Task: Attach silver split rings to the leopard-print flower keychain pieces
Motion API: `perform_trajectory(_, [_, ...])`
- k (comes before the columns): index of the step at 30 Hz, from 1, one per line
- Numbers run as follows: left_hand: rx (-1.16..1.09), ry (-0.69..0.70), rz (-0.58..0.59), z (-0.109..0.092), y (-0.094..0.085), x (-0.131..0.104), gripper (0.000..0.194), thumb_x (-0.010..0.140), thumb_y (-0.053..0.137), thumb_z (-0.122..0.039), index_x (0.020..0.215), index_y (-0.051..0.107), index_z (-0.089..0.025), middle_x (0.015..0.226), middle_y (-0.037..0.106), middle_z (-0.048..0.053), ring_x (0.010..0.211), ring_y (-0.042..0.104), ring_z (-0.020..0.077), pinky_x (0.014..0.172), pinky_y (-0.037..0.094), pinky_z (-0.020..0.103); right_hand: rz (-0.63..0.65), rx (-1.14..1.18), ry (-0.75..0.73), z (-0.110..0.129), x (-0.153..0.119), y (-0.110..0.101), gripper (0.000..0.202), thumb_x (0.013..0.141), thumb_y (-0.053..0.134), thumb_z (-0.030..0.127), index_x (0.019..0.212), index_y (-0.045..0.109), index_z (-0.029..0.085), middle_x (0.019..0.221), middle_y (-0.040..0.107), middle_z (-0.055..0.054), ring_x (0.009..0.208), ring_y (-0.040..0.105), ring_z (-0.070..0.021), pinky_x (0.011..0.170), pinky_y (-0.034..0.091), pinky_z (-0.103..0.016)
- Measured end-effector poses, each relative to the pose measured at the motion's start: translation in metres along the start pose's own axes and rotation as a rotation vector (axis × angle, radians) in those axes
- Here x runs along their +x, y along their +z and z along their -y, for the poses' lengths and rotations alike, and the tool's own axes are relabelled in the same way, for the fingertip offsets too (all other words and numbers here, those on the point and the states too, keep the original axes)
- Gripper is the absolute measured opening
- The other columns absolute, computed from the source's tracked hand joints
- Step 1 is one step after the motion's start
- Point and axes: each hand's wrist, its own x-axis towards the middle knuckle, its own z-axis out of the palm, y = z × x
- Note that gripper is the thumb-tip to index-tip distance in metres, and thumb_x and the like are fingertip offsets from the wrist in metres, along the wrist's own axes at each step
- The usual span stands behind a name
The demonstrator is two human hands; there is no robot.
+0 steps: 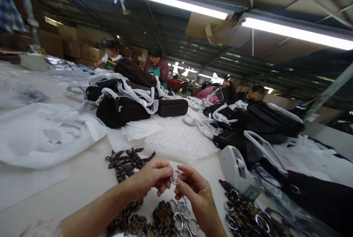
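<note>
Metal glints between the fingertips: the left hand [150, 178] and the right hand [194, 189] meet over the near edge of the table [82, 182], both pinching one small split ring [175, 176], thumbs and forefingers closed on its rim from either side. Just below it, more loose rings [183, 216] lie in a cluster touching the leopard-print tabs [162, 216] at the near edge, and a second heap of tabs with rings [245, 215] lies to the right, beside the white tape dispenser [237, 169]. A bundle of dark patterned straps [127, 161] sits just beyond the left hand. Farther up the table lie crumpled plastic bags [46, 134], a bubble-wrap sheet [176, 137] and black bags with white-wrapped handles [124, 106], where other people work at the far edge. Judging by the grip, the ring is held only by its thin edge, so a slip of either thumb could let it spring out and drop among the loose rings or roll off the near edge; a nail forced into the coil could also be nipped. The tabs lie so close underneath that a falling ring might be hard to find again.
</note>
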Motion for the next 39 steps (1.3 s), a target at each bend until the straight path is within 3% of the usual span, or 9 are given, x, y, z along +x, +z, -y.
perform_trajectory(4, [0.009,0.011,0.012,0.001,0.0,0.0,0.038,0.071,0.066,-0.05,0.064,0.056,-0.014,0.053,0.056,-0.002,0.037,0.043,0.0051,0.037,0.034,0.017,0.05,-0.078,-0.012,-0.002,0.0,-0.002,0.036,0.07,0.081,0.033,0.104,0.073,0.025,0.074,0.068,0.001,0.061,0.065,-0.0137,0.054,0.057,-0.024])
perform_trajectory(12, [-0.007,0.05,0.044,0.009,-0.002,0.002,0.036,0.074,0.066,-0.047,0.066,0.057,-0.013,0.056,0.058,-0.001,0.04,0.047,0.006,0.038,0.038,0.017,0.106,-0.34,-0.137,-0.001,-0.001,-0.002,0.029,0.077,0.066,0.013,0.103,0.072,0.024,0.076,0.071,0.001,0.064,0.064,-0.0136,0.059,0.055,-0.022])
perform_trajectory(18, [-0.039,0.064,0.094,0.007,-0.004,-0.001,0.032,0.076,0.069,-0.043,0.074,0.06,-0.012,0.06,0.059,0.0,0.045,0.05,0.0067,0.043,0.041,0.018,0.025,-0.384,-0.193,-0.002,-0.002,-0.003,0.019,0.075,0.07,0.014,0.093,0.07,0.021,0.074,0.071,0.001,0.061,0.064,-0.0131,0.056,0.052,-0.02])
perform_trajectory(22, [-0.067,0.046,0.088,0.0,0.0,-0.003,0.031,0.074,0.071,-0.041,0.073,0.059,-0.013,0.06,0.058,-0.001,0.044,0.048,0.006,0.042,0.04,0.017,-0.016,-0.398,-0.231,-0.007,-0.002,-0.003,0.026,0.074,0.073,0.017,0.1,0.068,0.022,0.075,0.074,0.0,0.064,0.068,-0.0154,0.06,0.056,-0.021])
perform_trajectory(29, [-0.168,-0.034,0.131,-0.005,0.003,-0.009,0.031,0.068,0.075,-0.04,0.07,0.057,-0.015,0.058,0.057,-0.002,0.041,0.045,0.0054,0.038,0.037,0.016,0.009,-0.498,-0.35,0.006,-0.006,0.0,0.015,0.074,0.072,0.012,0.084,0.072,0.023,0.072,0.073,0.003,0.061,0.068,-0.0132,0.058,0.053,-0.017])
perform_trajectory(34, [-0.114,-0.158,0.124,0.0,-0.006,-0.007,0.03,0.065,0.077,-0.038,0.07,0.057,-0.015,0.055,0.057,-0.002,0.039,0.045,0.0051,0.034,0.036,0.015,0.11,-0.616,-0.409,0.009,-0.007,0.002,0.015,0.076,0.068,0.01,0.085,0.071,0.022,0.072,0.072,0.002,0.062,0.067,-0.013,0.061,0.052,-0.017])
perform_trajectory(39, [-0.092,-0.215,0.129,0.006,-0.013,-0.002,0.033,0.063,0.077,-0.04,0.069,0.057,-0.015,0.056,0.06,-0.001,0.038,0.047,0.0054,0.034,0.038,0.015,0.171,-0.641,-0.371,0.007,-0.005,0.001,0.021,0.08,0.065,0.01,0.094,0.07,0.024,0.075,0.071,0.003,0.065,0.066,-0.0126,0.062,0.051,-0.017])
